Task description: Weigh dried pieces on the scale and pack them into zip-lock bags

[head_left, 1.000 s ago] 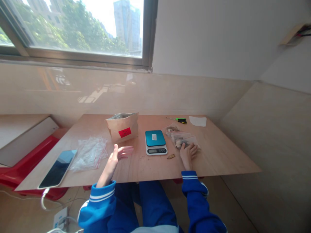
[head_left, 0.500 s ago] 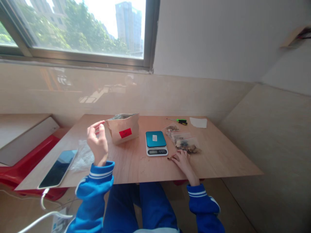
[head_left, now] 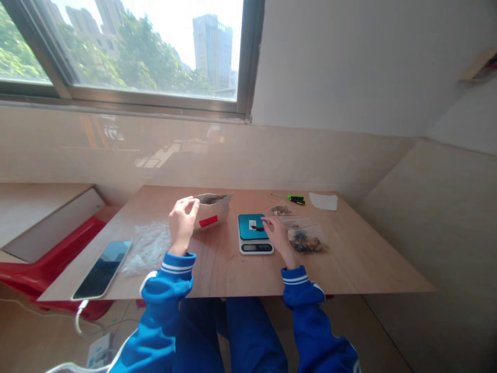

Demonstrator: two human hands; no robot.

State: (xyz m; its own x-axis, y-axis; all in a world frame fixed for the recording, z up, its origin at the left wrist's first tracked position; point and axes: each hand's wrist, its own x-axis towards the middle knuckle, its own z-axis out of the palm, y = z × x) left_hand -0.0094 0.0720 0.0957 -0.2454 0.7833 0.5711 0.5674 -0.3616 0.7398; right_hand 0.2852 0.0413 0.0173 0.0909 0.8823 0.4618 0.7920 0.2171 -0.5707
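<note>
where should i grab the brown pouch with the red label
Probably the side of the pouch, low on its paper body, coming from the left with the left hand, which is already on that side. The pouch stands upright with its top open, so a low grip should leave the mouth free and avoid squashing it.

A small dark piece at the right hand's fingertips is too small to identify, and whether it is pinched or lying on the digital scale cannot be told. The scale's readout and white label are unreadable. The left hand hides the nine o'clock side of the kraft paper pouch. The pieces in the zip bag, at the scale's three o'clock, are too small to name. At seven o'clock, the picture's bottom edge cuts off a white adapter.
</note>
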